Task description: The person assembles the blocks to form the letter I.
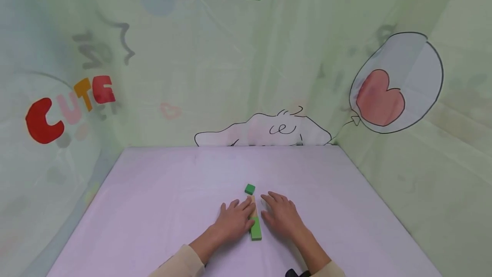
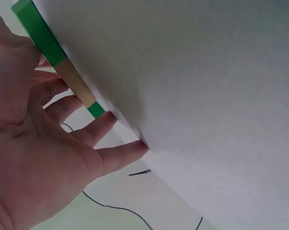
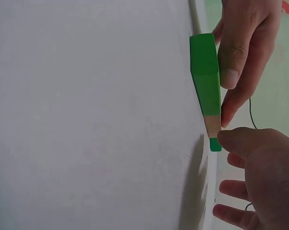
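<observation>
A green rectangular block (image 1: 256,231) lies on the table, end to end with a plain wooden block (image 1: 253,207). Just beyond them is a small darker green cube (image 1: 250,189). My left hand (image 1: 234,220) lies along the left side of the row, its fingers spread and touching the blocks. Across from it, my right hand (image 1: 282,215) hovers at the right side with fingers loosely extended and nothing held. In the right wrist view the right thumb (image 3: 238,139) appears close to the wooden block; whether it touches cannot be told.
The pale tabletop (image 1: 165,191) spreads around the blocks. A printed curtain (image 1: 230,63) rises behind it and along both sides. A dark object (image 1: 294,273) shows at the right wrist.
</observation>
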Action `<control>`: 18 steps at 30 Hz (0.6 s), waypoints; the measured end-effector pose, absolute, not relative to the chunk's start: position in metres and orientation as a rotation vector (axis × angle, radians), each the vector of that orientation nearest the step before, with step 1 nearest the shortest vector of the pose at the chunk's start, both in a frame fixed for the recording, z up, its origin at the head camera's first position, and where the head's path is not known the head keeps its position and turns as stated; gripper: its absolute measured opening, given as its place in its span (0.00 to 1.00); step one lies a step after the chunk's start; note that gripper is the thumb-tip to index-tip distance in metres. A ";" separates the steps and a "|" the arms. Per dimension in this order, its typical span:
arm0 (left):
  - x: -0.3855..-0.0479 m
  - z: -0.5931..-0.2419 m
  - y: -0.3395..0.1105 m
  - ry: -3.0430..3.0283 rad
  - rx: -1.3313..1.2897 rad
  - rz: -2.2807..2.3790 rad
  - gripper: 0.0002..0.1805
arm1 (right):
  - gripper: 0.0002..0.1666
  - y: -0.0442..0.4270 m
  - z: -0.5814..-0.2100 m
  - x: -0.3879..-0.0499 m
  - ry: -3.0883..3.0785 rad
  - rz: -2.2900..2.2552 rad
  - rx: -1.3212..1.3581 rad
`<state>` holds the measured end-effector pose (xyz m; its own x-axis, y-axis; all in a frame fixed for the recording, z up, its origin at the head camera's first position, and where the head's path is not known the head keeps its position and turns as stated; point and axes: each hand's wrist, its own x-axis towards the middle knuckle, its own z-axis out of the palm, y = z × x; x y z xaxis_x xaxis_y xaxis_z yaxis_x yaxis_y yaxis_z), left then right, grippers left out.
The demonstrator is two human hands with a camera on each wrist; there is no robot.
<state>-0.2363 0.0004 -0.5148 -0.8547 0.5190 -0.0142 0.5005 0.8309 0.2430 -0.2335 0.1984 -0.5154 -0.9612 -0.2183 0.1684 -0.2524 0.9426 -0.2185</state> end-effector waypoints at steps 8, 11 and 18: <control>-0.239 -0.524 0.001 2.948 0.843 0.291 0.31 | 0.29 0.197 -0.522 -0.246 -2.946 0.389 0.292; -0.238 -0.524 0.001 2.956 0.839 0.282 0.31 | 0.29 0.195 -0.523 -0.250 -2.933 0.404 0.276; -0.235 -0.523 0.001 2.949 0.831 0.259 0.32 | 0.28 0.192 -0.521 -0.259 -2.941 0.455 0.258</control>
<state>-0.2353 0.0011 -0.5232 -0.8517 0.5236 -0.0188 0.5123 0.8398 0.1797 -0.2594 0.1924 -0.5206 -0.9732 -0.1457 0.1779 -0.1927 0.9390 -0.2849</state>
